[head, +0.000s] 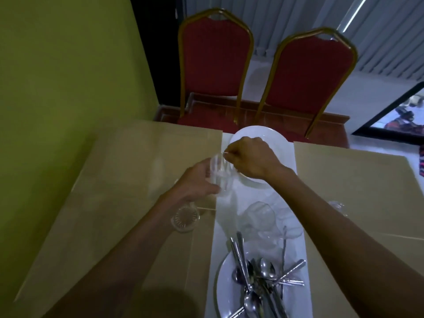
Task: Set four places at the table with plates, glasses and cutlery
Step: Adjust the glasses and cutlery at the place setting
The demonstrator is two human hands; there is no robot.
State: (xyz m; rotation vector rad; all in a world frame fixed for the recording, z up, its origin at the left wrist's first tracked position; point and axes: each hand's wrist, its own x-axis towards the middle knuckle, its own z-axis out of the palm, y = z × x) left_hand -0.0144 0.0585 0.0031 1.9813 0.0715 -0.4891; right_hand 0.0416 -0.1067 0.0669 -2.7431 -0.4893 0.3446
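Left hand (198, 180): fingers and thumb are curled round the side of a clear glass (220, 177), gripping it from the left.
Right hand (251, 159): knuckles up, fingers curled tight, with the fingertips at the glass's rim; whether they pinch the rim cannot be told.
Held glass: see-through, with ribbed sides, blurred; it is over the seam between the left mat (137, 175) and the white runner (226, 203), just beside the far plate (254, 132). Whether its base touches the surface cannot be told.
Far plate: white, smooth, round and glossy; it lies on the runner under the right hand, in front of the chairs.
Near plate (223, 285): white and round, at the near end of the runner, carrying the cutlery (257, 281).
Cutlery: shiny metal spoons and long handles, heaped and crossed over one another.
Other glasses: two clear ones (259, 218) (289, 223) are close together on the runner between the plates; a cut-glass one (185, 218) with a starred pattern is under the left forearm; another (337, 206) is on the right mat (358, 180).
Mats: flat, tan and matte, one on each side of the runner.
Chairs: two (215, 63) (308, 76), with red padded backs in arched gold frames, pushed up to the far edge.
Wall (64, 65): plain green, to the left.
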